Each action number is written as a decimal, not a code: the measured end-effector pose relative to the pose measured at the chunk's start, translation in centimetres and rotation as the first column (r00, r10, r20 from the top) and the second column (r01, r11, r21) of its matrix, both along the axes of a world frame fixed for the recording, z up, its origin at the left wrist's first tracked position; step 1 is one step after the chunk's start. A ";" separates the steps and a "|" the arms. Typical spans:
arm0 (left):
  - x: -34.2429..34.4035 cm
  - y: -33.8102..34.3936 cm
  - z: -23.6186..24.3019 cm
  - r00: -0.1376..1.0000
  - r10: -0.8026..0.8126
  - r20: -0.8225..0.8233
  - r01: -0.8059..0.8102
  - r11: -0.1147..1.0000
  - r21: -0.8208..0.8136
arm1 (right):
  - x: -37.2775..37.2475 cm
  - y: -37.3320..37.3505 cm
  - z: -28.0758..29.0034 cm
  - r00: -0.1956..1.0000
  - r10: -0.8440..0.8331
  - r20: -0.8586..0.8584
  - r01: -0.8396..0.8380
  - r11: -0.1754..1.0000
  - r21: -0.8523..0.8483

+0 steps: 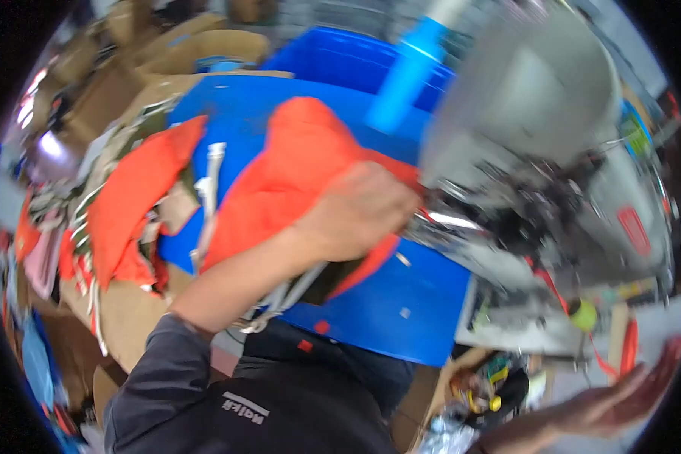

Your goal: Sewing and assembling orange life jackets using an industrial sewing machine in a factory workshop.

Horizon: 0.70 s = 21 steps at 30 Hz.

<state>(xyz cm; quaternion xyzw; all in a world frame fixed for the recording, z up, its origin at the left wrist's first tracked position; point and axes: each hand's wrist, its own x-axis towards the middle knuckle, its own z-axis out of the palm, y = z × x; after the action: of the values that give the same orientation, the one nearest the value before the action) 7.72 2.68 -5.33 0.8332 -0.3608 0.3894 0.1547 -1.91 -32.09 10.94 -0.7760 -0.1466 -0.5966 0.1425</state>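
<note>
A bright orange fabric piece (pixel 299 163) lies across the blue work surface (pixel 424 310), reaching toward a grey sewing machine. My left hand (pixel 367 208) is on it near the machine's metal parts, fingers curled against the cloth and blurred. White cords (pixel 276 306) and a patch of dark olive cloth (pixel 337 278) show below my left forearm. Far to the right, my right hand (pixel 635 401) is held out with its fingers stretched, and nothing shows in it. Nearest to it hangs an orange strip (pixel 629 344). The sewing machine's (pixel 533 83) needle area is too blurred to make out.
More orange cloth (pixel 136 200) with white cords is heaped on the left. Behind the work surface stands a blue bin (pixel 325 57), with cardboard boxes (pixel 204 53) to its left. A bright blue tube (pixel 407 76) slants before the bin. A yellow-green round piece (pixel 583 313) sits along an orange ribbon.
</note>
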 end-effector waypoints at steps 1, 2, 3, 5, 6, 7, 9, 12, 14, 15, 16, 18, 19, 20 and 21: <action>-0.2 -0.4 0.0 0.995 0.094 -0.037 -0.093 0.995 0.039 | -0.5 -0.3 -2.1 0.988 0.003 0.157 0.025 0.984 -0.174; -0.6 -0.2 0.3 0.994 0.092 -0.063 -0.090 0.995 0.036 | -0.8 -0.7 -4.4 0.978 0.100 0.182 -0.086 0.993 -0.082; -2.1 0.2 1.0 0.984 0.155 -0.093 -0.151 0.988 0.041 | -0.4 -2.2 -8.1 0.987 0.001 0.163 0.009 0.998 -0.064; -5.3 0.5 0.6 0.914 0.302 -0.269 -0.300 0.953 0.050 | -2.5 -4.1 -14.6 0.965 -0.246 -0.090 0.257 0.957 0.134; -6.8 0.8 -0.5 0.904 0.287 -0.317 -0.308 0.951 -0.017 | -4.3 -5.8 -18.1 0.920 -0.297 -0.256 0.339 0.931 0.137; -9.0 1.1 -1.2 0.828 0.382 -0.410 -0.378 0.921 0.093 | -5.7 -7.1 -22.0 0.832 -0.394 -0.391 0.446 0.893 0.050; -10.5 2.5 -4.0 0.737 0.461 -0.494 -0.407 0.887 0.220 | -8.3 -7.5 -29.1 0.588 -0.320 -0.743 0.515 0.856 0.038; -8.4 5.0 -6.9 0.697 0.460 -0.551 -0.361 0.888 0.285 | -10.8 -7.3 -37.3 0.287 -0.333 -0.898 0.439 0.879 -0.186; -5.5 6.2 -7.9 0.775 0.354 -0.524 -0.284 0.935 0.211 | -9.6 -7.1 -39.8 0.261 -0.314 -0.913 0.400 0.896 -0.193; -4.4 6.3 -8.2 0.790 0.303 -0.532 -0.248 0.953 0.173 | -9.3 -7.9 -42.0 0.199 -0.365 -0.909 0.444 0.861 -0.249; -3.8 6.6 -8.2 0.801 0.264 -0.537 -0.221 0.965 0.144 | -8.6 -8.1 -43.1 0.203 -0.358 -0.912 0.452 0.860 -0.237; -3.8 6.4 -8.4 0.820 0.249 -0.516 -0.204 0.968 0.144 | -7.7 -8.6 -44.3 0.009 -0.393 -0.920 0.521 0.786 -0.331; -4.1 6.4 -8.4 0.830 0.238 -0.505 -0.198 0.971 0.132 | -7.3 -8.4 -44.4 -0.039 -0.374 -0.927 0.545 0.769 -0.333; -4.2 6.4 -8.4 0.839 0.225 -0.495 -0.192 0.974 0.119 | -7.0 -8.4 -44.5 -0.035 -0.369 -0.929 0.551 0.768 -0.326; -4.2 6.4 -8.3 0.843 0.224 -0.489 -0.188 0.975 0.122 | -6.6 -8.5 -44.6 -0.046 -0.402 -0.914 0.541 0.759 -0.361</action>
<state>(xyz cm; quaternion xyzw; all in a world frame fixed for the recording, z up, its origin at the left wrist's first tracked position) 3.55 9.06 -13.61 0.9442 -0.2301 0.1622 0.1711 -8.51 -40.60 -33.66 -0.9567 0.2882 0.0270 0.0295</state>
